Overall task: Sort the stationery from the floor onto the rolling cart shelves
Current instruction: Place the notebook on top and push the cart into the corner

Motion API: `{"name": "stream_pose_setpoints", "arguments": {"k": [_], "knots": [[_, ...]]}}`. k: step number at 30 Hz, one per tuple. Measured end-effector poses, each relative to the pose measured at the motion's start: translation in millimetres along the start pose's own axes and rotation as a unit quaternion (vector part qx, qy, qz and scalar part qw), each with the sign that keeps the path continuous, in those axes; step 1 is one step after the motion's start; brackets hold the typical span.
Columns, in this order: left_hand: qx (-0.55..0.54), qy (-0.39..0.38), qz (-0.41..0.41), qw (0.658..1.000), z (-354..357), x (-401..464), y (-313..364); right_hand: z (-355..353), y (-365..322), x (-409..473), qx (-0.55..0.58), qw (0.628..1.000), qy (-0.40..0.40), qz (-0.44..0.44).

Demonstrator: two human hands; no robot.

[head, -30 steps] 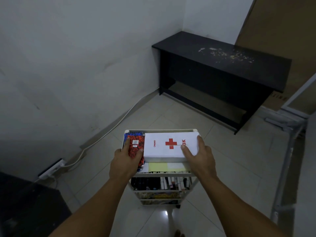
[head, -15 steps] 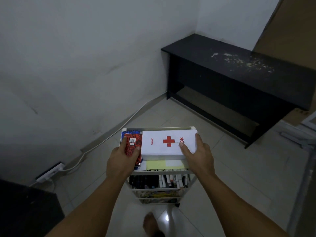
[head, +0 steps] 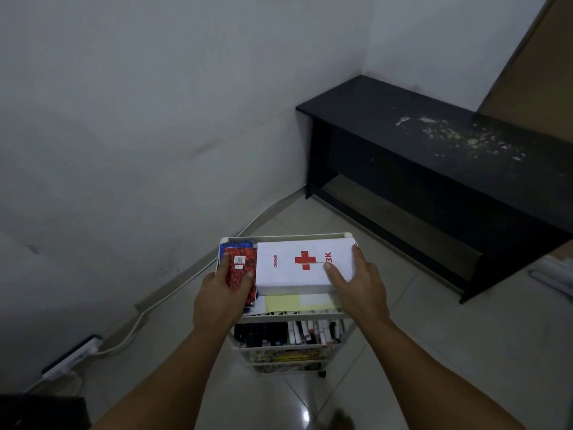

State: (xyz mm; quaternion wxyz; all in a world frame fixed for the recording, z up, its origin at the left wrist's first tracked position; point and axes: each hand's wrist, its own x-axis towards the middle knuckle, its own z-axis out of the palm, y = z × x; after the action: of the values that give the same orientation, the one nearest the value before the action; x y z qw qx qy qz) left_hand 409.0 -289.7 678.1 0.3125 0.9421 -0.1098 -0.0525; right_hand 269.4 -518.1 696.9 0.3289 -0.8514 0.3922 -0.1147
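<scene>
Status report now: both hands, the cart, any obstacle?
Left hand grips red notebook on cart top shelf. Right hand holds white first-aid box. Black bench ahead right, apart from cart.

white box (head: 297, 265) with red cross; red-black speckled notebook (head: 240, 268); black bench (head: 434, 169)
</scene>
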Motion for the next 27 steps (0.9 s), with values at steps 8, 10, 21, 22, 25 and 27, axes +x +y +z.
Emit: {"name": "stream_pose_setpoints", "arguments": {"k": [8, 10, 21, 22, 25, 27], "knots": [[-0.008, 0.02, -0.03, 0.999, 27, 81, 40, 1, -13, 114, 0.005, 0.999, -0.025, -0.03], [-0.021, 0.027, -0.044, 0.998, 34, 97, 52, 1, -14, 140, 0.002, 0.999, -0.033, -0.043], [-0.016, 0.067, -0.091, 0.993, 61, 196, 92, 18, -37, 275, 0.013, 0.995, -0.071, -0.07], [-0.015, 0.075, -0.091, 0.993, 63, 205, 93, 20, -42, 286, 0.011, 0.995, -0.075, -0.071], [-0.017, 0.088, -0.104, 0.991, 66, 240, 97, 27, -58, 323, 0.008, 0.994, -0.078, -0.077], [-0.016, 0.09, -0.116, 0.989, 65, 262, 101, 32, -69, 344, 0.004, 0.993, -0.077, -0.089]]}}
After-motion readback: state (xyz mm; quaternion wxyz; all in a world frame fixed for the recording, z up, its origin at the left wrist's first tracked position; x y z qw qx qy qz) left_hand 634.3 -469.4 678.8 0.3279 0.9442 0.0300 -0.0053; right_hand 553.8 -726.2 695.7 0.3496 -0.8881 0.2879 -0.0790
